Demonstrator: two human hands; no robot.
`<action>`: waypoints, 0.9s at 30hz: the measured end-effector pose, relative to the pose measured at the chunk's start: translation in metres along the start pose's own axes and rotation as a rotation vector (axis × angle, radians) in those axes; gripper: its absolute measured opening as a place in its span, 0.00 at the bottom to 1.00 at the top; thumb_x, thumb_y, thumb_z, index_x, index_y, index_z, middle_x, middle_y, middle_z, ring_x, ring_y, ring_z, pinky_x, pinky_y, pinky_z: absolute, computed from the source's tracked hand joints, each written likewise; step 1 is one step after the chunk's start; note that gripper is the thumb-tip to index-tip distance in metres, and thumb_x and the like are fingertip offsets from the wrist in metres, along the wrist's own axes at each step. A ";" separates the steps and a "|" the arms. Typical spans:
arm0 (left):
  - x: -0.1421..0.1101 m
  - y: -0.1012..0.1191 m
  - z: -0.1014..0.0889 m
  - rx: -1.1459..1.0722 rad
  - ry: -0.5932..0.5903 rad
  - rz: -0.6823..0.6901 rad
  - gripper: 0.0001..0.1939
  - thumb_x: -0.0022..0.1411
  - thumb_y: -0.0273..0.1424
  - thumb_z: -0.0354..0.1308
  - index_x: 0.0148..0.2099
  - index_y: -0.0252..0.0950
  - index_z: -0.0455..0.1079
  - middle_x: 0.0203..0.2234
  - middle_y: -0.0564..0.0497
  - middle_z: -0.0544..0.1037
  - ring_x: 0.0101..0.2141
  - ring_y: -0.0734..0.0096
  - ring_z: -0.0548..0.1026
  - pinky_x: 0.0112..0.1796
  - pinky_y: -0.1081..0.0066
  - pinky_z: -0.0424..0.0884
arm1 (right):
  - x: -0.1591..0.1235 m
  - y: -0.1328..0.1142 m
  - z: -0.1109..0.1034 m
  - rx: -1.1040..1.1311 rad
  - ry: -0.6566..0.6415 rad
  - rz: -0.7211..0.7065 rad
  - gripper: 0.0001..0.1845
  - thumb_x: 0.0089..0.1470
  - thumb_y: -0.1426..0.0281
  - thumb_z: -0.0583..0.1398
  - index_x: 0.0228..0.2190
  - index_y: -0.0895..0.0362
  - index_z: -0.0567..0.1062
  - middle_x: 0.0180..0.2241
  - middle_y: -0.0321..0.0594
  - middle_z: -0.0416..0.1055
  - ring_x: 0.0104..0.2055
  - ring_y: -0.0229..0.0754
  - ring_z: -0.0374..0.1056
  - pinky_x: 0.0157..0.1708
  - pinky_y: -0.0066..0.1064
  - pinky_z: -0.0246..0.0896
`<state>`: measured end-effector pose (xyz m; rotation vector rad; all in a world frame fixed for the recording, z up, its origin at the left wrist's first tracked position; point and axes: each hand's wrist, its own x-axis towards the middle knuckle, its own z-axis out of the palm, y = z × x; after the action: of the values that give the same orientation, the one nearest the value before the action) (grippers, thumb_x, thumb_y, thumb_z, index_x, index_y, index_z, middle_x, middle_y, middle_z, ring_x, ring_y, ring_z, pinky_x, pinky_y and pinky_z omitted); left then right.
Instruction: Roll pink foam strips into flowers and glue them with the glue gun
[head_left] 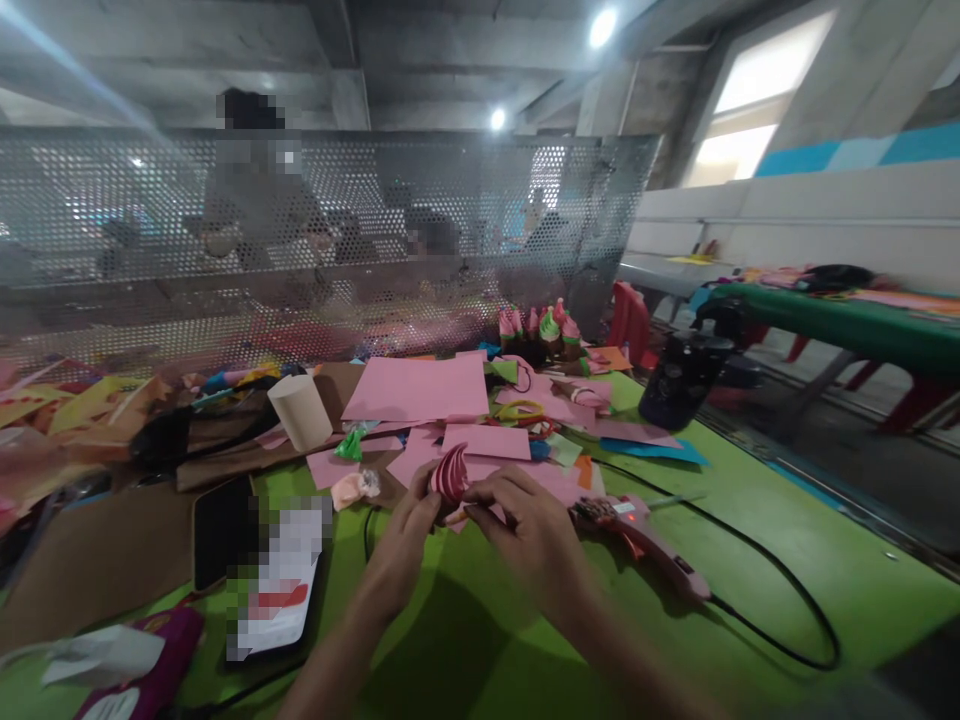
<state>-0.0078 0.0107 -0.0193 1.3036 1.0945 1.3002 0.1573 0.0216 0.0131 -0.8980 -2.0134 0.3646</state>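
Note:
A pink swirl [450, 473], shaped like soft-serve ice cream with layered ridges, stands upright between my hands. My left hand [406, 530] is closed around its lower left side. The fingers of my right hand [529, 525] are pinched together at the swirl's lower right edge. Just by those fingertips shows a small orange-tan piece [455, 516]; whether the fingers grip it or the swirl's edge is hidden. To the right of my right hand lies a pink hot glue gun [664, 553] with a small red light lit.
Pink sheets [420, 388] and scissors [521, 410] lie behind my hands on the green table [825, 560]. A paper roll [300, 412], two phones [223, 535] and a tissue pack [169, 650] are at left. Finished swirls [550, 325] stand at the back. A dark tumbler [684, 380] stands right, past the glue gun's cord.

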 end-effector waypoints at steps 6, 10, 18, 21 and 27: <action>0.002 -0.002 -0.001 0.036 0.005 0.012 0.24 0.65 0.42 0.46 0.59 0.36 0.62 0.34 0.48 0.74 0.40 0.62 0.70 0.42 0.68 0.66 | -0.001 -0.002 -0.001 0.014 -0.006 0.002 0.07 0.55 0.80 0.62 0.33 0.55 0.75 0.33 0.38 0.72 0.34 0.41 0.69 0.34 0.29 0.63; 0.002 -0.004 -0.001 0.047 0.008 -0.001 0.24 0.65 0.41 0.46 0.59 0.36 0.62 0.34 0.49 0.73 0.37 0.65 0.69 0.39 0.70 0.66 | -0.001 -0.001 -0.001 0.012 0.007 -0.001 0.07 0.55 0.80 0.62 0.32 0.55 0.75 0.32 0.38 0.72 0.34 0.41 0.69 0.33 0.30 0.63; 0.001 -0.001 -0.001 0.039 0.007 -0.011 0.24 0.65 0.42 0.46 0.59 0.36 0.62 0.33 0.49 0.73 0.38 0.64 0.70 0.41 0.69 0.67 | -0.001 0.000 0.000 0.002 -0.009 0.002 0.07 0.56 0.78 0.61 0.33 0.55 0.76 0.33 0.39 0.72 0.35 0.42 0.70 0.34 0.31 0.64; 0.002 -0.001 -0.001 0.022 0.000 0.000 0.24 0.65 0.42 0.46 0.59 0.36 0.62 0.34 0.48 0.74 0.38 0.64 0.70 0.43 0.68 0.67 | -0.001 0.000 0.000 0.004 -0.013 -0.004 0.07 0.56 0.78 0.61 0.34 0.55 0.76 0.33 0.39 0.72 0.35 0.43 0.70 0.35 0.31 0.64; 0.001 -0.001 0.000 0.029 0.013 -0.023 0.23 0.65 0.40 0.47 0.58 0.36 0.63 0.34 0.48 0.74 0.42 0.61 0.70 0.46 0.66 0.66 | -0.001 0.001 0.001 0.023 -0.026 0.000 0.08 0.55 0.79 0.62 0.35 0.54 0.76 0.34 0.39 0.72 0.36 0.42 0.69 0.36 0.30 0.63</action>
<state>-0.0078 0.0119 -0.0205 1.3021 1.1374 1.2816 0.1579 0.0213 0.0113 -0.8825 -2.0290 0.4006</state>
